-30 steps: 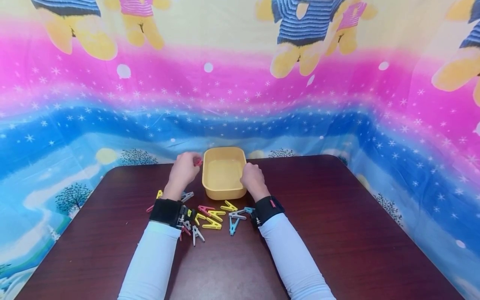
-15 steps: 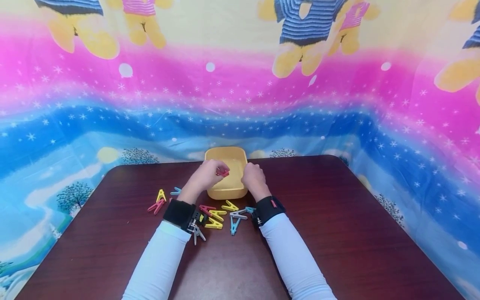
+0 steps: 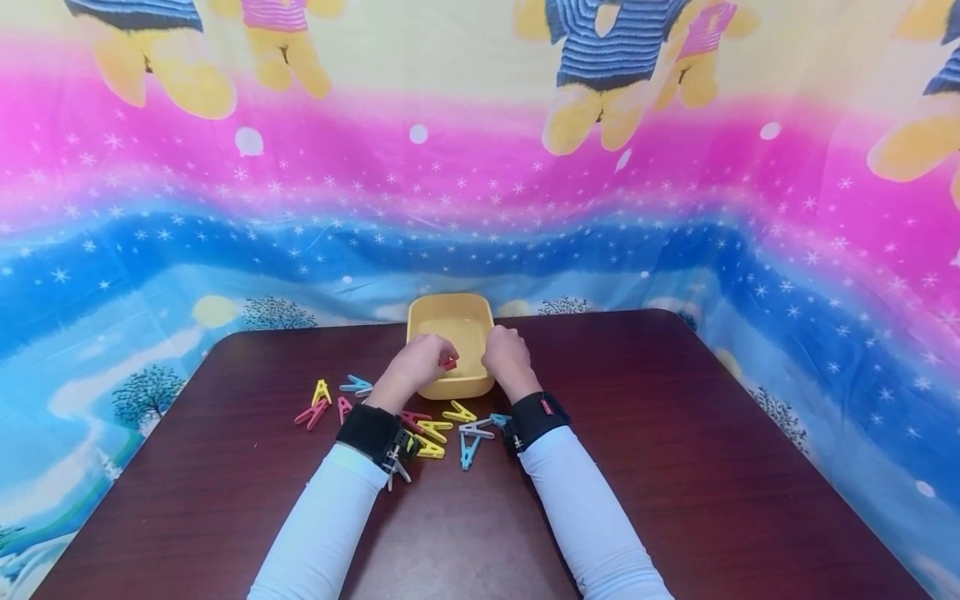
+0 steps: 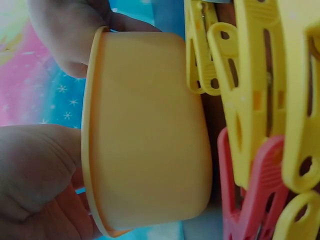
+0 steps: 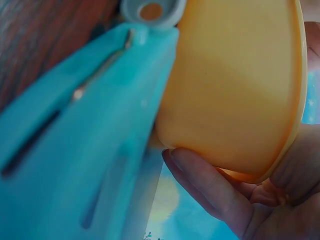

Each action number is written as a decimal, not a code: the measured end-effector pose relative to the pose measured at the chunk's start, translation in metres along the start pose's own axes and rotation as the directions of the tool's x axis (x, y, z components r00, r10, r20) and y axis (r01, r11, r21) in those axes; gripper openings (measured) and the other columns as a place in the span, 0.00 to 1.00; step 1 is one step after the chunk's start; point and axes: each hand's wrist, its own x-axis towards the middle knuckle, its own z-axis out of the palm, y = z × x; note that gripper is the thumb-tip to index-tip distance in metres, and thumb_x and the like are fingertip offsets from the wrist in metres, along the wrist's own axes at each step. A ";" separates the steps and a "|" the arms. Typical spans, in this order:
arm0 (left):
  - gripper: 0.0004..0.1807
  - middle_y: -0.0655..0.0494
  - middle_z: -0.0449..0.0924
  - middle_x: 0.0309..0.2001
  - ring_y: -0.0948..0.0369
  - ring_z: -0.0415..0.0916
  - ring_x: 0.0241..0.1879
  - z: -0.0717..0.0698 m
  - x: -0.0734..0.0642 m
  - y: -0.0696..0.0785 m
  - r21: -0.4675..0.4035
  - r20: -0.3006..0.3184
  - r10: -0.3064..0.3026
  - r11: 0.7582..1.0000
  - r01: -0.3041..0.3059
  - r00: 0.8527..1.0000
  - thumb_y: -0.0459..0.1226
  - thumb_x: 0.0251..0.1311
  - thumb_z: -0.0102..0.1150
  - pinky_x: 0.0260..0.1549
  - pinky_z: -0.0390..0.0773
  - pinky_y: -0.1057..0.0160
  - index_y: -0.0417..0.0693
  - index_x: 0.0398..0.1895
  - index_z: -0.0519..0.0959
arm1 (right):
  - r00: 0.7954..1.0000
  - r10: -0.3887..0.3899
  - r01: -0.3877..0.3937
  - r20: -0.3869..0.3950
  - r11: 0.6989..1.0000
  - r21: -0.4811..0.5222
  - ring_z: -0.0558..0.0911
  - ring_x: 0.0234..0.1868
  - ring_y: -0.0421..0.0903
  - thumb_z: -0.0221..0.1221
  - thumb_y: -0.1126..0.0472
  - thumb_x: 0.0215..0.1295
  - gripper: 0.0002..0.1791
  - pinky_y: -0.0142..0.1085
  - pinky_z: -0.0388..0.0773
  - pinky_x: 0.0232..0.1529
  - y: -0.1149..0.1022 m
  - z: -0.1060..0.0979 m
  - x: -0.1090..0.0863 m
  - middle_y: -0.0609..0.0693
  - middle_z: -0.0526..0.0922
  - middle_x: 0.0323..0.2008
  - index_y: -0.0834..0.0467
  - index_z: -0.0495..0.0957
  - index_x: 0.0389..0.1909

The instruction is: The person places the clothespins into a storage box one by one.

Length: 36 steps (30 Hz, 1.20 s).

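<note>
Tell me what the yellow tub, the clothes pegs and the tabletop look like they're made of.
The yellow tub looks like moulded plastic, semi-matte: thin rolled rim, smooth one-piece walls, slightly translucent in the right wrist view. The clothes pegs seem to be hard coloured plastic with slotted arms; the blue peg shows what looks like a metal spring wire. The tabletop appears to be dark reddish wood or a wood-look laminate, fairly glossy.

The tub is pale yellow, and the peg over it is red. Yellow, pink, blue and grey pegs dot the dark reddish-brown tabletop. The backdrop cloth runs in pink and blue starry bands with yellow bears in striped shirts.
</note>
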 end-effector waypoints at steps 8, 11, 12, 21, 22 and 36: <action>0.14 0.44 0.92 0.53 0.48 0.87 0.55 0.001 -0.001 0.001 0.010 -0.001 0.000 1.000 0.000 1.000 0.30 0.69 0.70 0.62 0.88 0.49 0.41 0.56 0.90 | 1.000 0.003 -0.003 -0.005 1.000 0.006 0.87 0.35 0.52 0.62 0.69 0.77 0.16 0.42 0.90 0.40 -0.002 0.000 -0.002 0.60 0.89 0.42 0.65 0.82 0.61; 0.13 0.44 0.92 0.52 0.48 0.87 0.55 0.001 -0.002 0.002 0.025 -0.001 0.000 1.000 0.000 1.000 0.30 0.69 0.70 0.62 0.88 0.49 0.41 0.55 0.90 | 1.000 0.006 -0.006 -0.004 1.000 0.004 0.87 0.35 0.52 0.62 0.69 0.77 0.16 0.42 0.91 0.41 -0.003 0.000 -0.003 0.60 0.89 0.43 0.65 0.82 0.62; 0.14 0.44 0.92 0.52 0.48 0.87 0.55 0.001 -0.002 0.002 0.029 -0.001 -0.003 1.000 0.003 1.000 0.30 0.69 0.70 0.63 0.88 0.49 0.41 0.55 0.90 | 1.000 0.007 -0.007 -0.003 1.000 0.003 0.87 0.35 0.52 0.62 0.69 0.77 0.16 0.43 0.92 0.42 -0.003 0.000 -0.003 0.60 0.89 0.43 0.65 0.82 0.62; 0.13 0.44 0.92 0.53 0.48 0.87 0.56 -0.001 -0.004 0.006 0.043 0.007 -0.022 0.999 0.022 1.000 0.30 0.70 0.69 0.63 0.87 0.49 0.41 0.56 0.90 | 1.000 0.015 -0.015 0.004 1.000 -0.002 0.87 0.35 0.52 0.62 0.68 0.77 0.16 0.43 0.92 0.43 -0.003 0.000 -0.002 0.60 0.89 0.44 0.65 0.82 0.62; 0.13 0.44 0.92 0.53 0.48 0.87 0.56 -0.001 -0.004 0.006 0.043 0.008 -0.023 0.999 0.023 1.000 0.30 0.70 0.68 0.63 0.87 0.48 0.41 0.56 0.90 | 1.000 0.014 -0.014 0.002 1.000 -0.004 0.87 0.35 0.52 0.62 0.68 0.77 0.16 0.43 0.92 0.43 -0.003 0.000 -0.002 0.60 0.89 0.44 0.65 0.82 0.62; 0.19 0.43 0.90 0.57 0.47 0.86 0.60 -0.001 -0.001 0.004 0.043 0.035 -0.049 0.998 0.047 0.998 0.27 0.69 0.67 0.63 0.87 0.49 0.41 0.62 0.86 | 1.000 -0.009 0.009 -0.008 1.000 -0.014 0.87 0.33 0.51 0.61 0.68 0.78 0.16 0.40 0.89 0.37 -0.001 0.001 -0.002 0.60 0.89 0.42 0.65 0.82 0.62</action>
